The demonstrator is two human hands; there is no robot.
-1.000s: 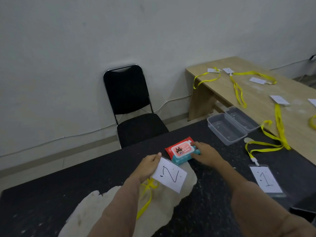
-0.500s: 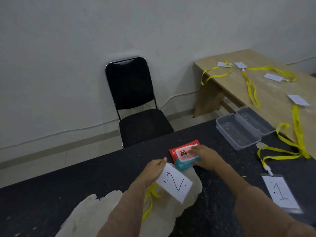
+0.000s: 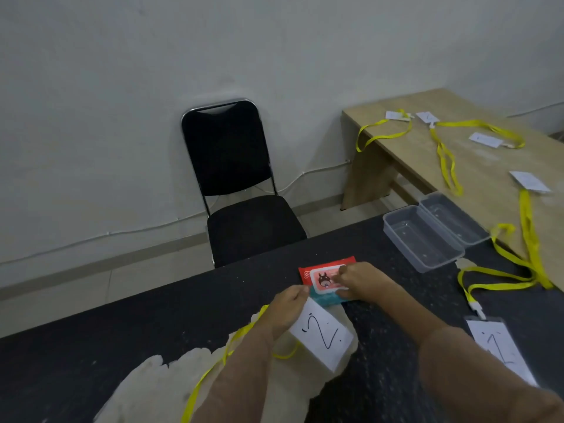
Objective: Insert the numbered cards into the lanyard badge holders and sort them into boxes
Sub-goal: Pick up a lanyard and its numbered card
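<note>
Two hands meet over a black table (image 3: 152, 325). The left hand (image 3: 288, 306) pinches a white card marked "2" (image 3: 322, 335) by its top corner, tilted, just in front of a red wipes packet (image 3: 320, 274), with a yellow lanyard (image 3: 232, 340) trailing under the wrist. The right hand (image 3: 363, 279) lies bent over the packet; whether it grips the flap cannot be told. The right forearm partly covers a badge holder with card "1" (image 3: 500, 346).

Dim, flat indoor light with soft shadows; slightly blurred, edges bent by wide-angle distortion.
</note>
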